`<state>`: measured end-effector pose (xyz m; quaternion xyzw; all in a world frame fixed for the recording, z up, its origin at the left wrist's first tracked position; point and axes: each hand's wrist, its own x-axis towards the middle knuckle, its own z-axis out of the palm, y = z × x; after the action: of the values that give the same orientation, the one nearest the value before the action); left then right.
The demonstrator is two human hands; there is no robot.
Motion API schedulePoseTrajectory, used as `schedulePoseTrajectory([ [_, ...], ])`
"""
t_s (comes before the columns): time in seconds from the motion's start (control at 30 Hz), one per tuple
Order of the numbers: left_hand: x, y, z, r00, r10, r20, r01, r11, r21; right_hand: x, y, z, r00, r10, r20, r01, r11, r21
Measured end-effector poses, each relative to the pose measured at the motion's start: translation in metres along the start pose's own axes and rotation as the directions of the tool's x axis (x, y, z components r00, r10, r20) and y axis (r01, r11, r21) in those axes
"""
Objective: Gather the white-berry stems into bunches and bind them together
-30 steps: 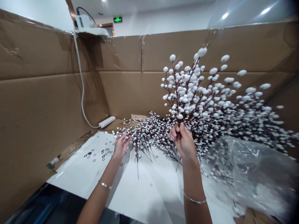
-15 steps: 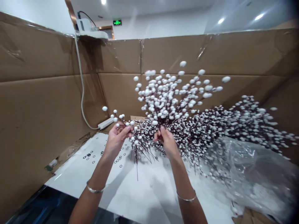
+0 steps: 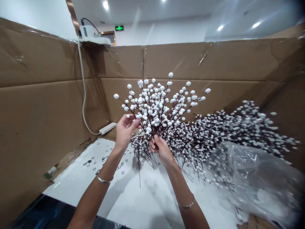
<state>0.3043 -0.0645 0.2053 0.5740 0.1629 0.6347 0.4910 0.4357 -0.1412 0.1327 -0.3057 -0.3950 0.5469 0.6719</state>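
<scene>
My right hand (image 3: 160,149) is closed around the stems of a fanned bunch of white-berry branches (image 3: 154,105), held upright above the white sheet (image 3: 140,203). At the left side of this bunch, my left hand (image 3: 126,128) pinches a berry branch, whose berries merge with the bunch. Behind and below my hands lies a large pile of similar white-berry stems (image 3: 209,133), reaching to the right. Some thin dark stem ends stick out of the pile onto the sheet.
Several small black rings (image 3: 89,162) lie on the sheet at the left. A clear plastic bag (image 3: 259,178) is at the right. Cardboard walls (image 3: 47,117) stand around, with a white power strip (image 3: 107,128) in the left corner.
The bunch in my right hand has moved left and slightly down. My left hand has moved right and up, and its branch now meets the bunch.
</scene>
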Motion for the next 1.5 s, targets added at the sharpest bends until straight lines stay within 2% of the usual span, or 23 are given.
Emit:
schedulePoseTrajectory([
  [0.17, -0.004, -0.008, -0.005, 0.997, -0.075, -0.006, 0.074, 0.993, -0.095, 0.004, 0.000, 0.000, 0.998, -0.020, -0.060, 0.024, 0.996, 0.080],
  [0.27, -0.018, -0.017, -0.010, 0.988, -0.153, 0.004, 0.153, 0.987, -0.049, 0.005, 0.001, 0.001, 0.993, -0.049, -0.107, 0.059, 0.994, 0.096],
  [0.37, -0.031, -0.029, -0.010, 0.942, -0.292, 0.165, 0.279, 0.955, 0.098, 0.005, 0.004, 0.004, 0.991, -0.049, -0.122, 0.061, 0.993, 0.099],
  [0.43, -0.037, -0.037, -0.008, 0.908, -0.341, 0.245, 0.310, 0.938, 0.157, 0.005, 0.006, 0.006, 0.992, -0.028, -0.120, 0.040, 0.994, 0.105],
  [0.7, -0.033, -0.057, -0.007, 0.958, -0.230, 0.173, 0.202, 0.966, 0.163, 0.003, 0.010, 0.010, 0.991, -0.013, -0.131, 0.022, 0.997, 0.072],
  [0.8, -0.030, -0.055, -0.007, 0.977, -0.168, 0.132, 0.131, 0.959, 0.252, 0.001, 0.010, 0.011, 0.992, -0.017, -0.126, 0.021, 0.999, 0.029],
  [0.87, -0.029, -0.051, -0.005, 0.981, -0.135, 0.142, 0.086, 0.947, 0.308, 0.001, 0.010, 0.011, 0.993, -0.012, -0.116, 0.013, 1.000, 0.012],
  [1.0, -0.026, -0.043, -0.001, 0.973, -0.146, 0.178, 0.077, 0.935, 0.346, 0.001, 0.011, 0.013, 0.992, 0.025, -0.122, -0.022, 0.999, 0.026],
  [1.07, -0.022, -0.042, -0.006, 0.965, -0.170, 0.202, 0.085, 0.925, 0.371, 0.001, 0.012, 0.013, 0.990, 0.045, -0.135, -0.039, 0.998, 0.043],
  [1.13, -0.015, -0.045, -0.019, 0.934, -0.219, 0.281, 0.098, 0.917, 0.387, 0.001, 0.012, 0.014, 0.989, 0.053, -0.140, -0.046, 0.997, 0.055],
  [1.2, -0.008, -0.052, -0.040, 0.885, -0.292, 0.363, 0.123, 0.898, 0.423, 0.001, 0.009, 0.013, 0.989, 0.038, -0.143, -0.030, 0.998, 0.056],
  [1.27, -0.005, -0.065, -0.064, 0.860, -0.388, 0.331, 0.136, 0.800, 0.584, 0.001, 0.004, 0.011, 0.988, 0.010, -0.153, -0.002, 0.998, 0.056],
  [1.33, -0.011, -0.084, -0.081, 0.834, -0.511, 0.206, 0.133, 0.550, 0.825, 0.000, -0.002, 0.008, 0.985, -0.012, -0.172, 0.024, 0.997, 0.068],
  [1.37, -0.017, -0.095, -0.085, 0.815, -0.555, 0.165, 0.136, 0.461, 0.877, 0.000, -0.005, 0.006, 0.984, -0.023, -0.177, 0.037, 0.996, 0.080],
  [1.43, -0.034, -0.117, -0.086, 0.788, -0.607, 0.104, 0.140, 0.342, 0.929, -0.001, -0.009, 0.003, 0.983, -0.050, -0.176, 0.069, 0.992, 0.103],
  [1.5, -0.051, -0.137, -0.079, 0.789, -0.614, 0.031, 0.146, 0.235, 0.961, -0.001, -0.012, 0.001, 0.983, -0.074, -0.167, 0.095, 0.989, 0.116],
])
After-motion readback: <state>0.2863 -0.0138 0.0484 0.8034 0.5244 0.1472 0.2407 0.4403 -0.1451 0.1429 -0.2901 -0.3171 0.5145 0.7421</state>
